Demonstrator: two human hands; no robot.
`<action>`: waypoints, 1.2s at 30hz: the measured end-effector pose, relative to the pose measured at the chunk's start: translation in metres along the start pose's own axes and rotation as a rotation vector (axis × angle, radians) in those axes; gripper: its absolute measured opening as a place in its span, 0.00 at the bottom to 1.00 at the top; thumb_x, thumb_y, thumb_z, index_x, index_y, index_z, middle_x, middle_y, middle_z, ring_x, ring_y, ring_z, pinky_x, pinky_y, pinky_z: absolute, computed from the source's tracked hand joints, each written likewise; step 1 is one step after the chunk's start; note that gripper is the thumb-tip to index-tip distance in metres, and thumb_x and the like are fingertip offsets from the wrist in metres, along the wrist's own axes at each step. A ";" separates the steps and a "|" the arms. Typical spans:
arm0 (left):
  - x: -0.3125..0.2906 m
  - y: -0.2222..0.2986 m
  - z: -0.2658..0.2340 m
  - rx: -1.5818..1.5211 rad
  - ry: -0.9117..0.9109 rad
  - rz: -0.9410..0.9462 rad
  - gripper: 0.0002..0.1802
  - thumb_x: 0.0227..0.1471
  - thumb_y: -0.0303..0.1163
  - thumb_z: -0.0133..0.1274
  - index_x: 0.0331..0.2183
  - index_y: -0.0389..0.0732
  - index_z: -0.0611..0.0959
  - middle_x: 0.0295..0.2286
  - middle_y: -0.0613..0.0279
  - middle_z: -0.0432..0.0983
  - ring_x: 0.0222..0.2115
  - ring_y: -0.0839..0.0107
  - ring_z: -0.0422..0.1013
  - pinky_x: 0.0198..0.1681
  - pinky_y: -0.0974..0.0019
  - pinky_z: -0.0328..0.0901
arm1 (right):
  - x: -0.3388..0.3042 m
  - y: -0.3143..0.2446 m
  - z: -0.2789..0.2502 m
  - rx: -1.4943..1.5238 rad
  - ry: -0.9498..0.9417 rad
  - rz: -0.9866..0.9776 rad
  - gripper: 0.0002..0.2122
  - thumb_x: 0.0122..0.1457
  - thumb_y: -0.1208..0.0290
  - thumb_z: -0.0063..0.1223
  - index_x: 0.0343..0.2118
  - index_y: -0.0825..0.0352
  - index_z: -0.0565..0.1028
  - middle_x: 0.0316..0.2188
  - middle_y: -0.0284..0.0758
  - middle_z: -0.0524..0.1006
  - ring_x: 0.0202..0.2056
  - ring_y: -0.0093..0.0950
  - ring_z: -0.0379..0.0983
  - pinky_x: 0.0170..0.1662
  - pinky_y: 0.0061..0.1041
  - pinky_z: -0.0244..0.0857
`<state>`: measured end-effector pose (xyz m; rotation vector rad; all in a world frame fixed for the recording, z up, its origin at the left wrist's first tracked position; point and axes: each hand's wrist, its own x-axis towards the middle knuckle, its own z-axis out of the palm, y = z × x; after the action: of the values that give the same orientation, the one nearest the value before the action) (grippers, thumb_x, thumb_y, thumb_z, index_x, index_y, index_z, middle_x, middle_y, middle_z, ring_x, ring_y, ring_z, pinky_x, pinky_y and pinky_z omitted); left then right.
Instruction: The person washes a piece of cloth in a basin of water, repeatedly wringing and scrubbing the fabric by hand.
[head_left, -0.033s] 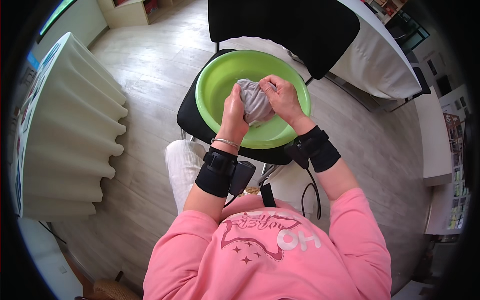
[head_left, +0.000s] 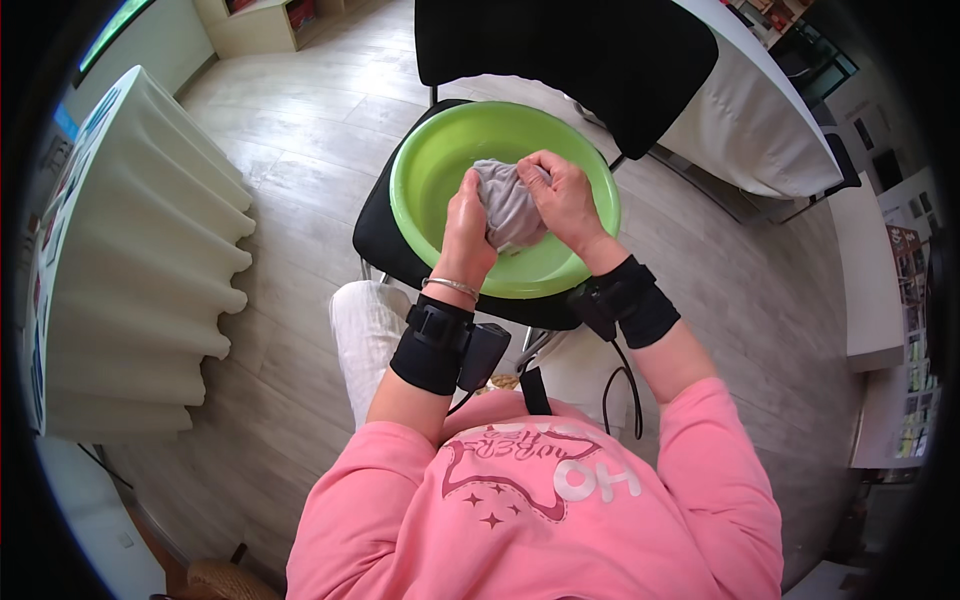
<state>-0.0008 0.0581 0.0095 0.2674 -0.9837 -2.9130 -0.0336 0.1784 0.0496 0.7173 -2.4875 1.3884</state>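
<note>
A bunched grey cloth [head_left: 508, 208] is gripped between my two hands over a round lime-green basin [head_left: 402, 205]. My left hand [head_left: 467, 230] is closed on the cloth's left side, with the thumb along its upper edge. On the other side, my right hand [head_left: 566, 200] has its fingers curled round the cloth's upper right part. Folds run across the cloth between the hands, and its underside is hidden. The basin sits on the seat of a black chair [head_left: 375, 232]. Whether water lies in the basin is hard to tell.
Behind the basin rises the black chair backrest [head_left: 565, 50]. To the left stands a table with a draped white cloth [head_left: 140, 270]; another white-draped table [head_left: 740, 130] is at the far right. A black cable [head_left: 637, 395] hangs from the band on my right wrist.
</note>
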 end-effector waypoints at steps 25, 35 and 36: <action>-0.004 -0.007 0.006 0.216 0.148 0.083 0.16 0.56 0.39 0.39 0.32 0.36 0.74 0.27 0.62 0.71 0.25 0.74 0.67 0.29 0.70 0.64 | 0.011 0.008 0.010 -0.497 0.083 -0.187 0.18 0.58 0.54 0.36 0.20 0.60 0.70 0.15 0.39 0.72 0.20 0.40 0.70 0.22 0.37 0.63; -0.010 0.004 0.007 -0.028 0.021 -0.035 0.19 0.56 0.45 0.38 0.36 0.39 0.73 0.30 0.64 0.71 0.28 0.76 0.68 0.33 0.72 0.64 | -0.001 -0.019 0.015 0.131 0.142 -0.081 0.12 0.55 0.65 0.48 0.23 0.69 0.69 0.18 0.37 0.70 0.20 0.29 0.66 0.27 0.23 0.61; -0.010 -0.001 -0.002 -0.027 0.028 -0.033 0.19 0.56 0.45 0.38 0.36 0.39 0.73 0.30 0.64 0.71 0.28 0.76 0.68 0.33 0.72 0.64 | -0.011 -0.032 0.024 0.135 0.137 -0.080 0.12 0.55 0.65 0.48 0.23 0.69 0.69 0.18 0.37 0.70 0.20 0.29 0.66 0.27 0.23 0.61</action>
<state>0.0096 0.0586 0.0091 0.3247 -0.9435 -2.9411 -0.0064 0.1472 0.0561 0.7133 -2.2541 1.5336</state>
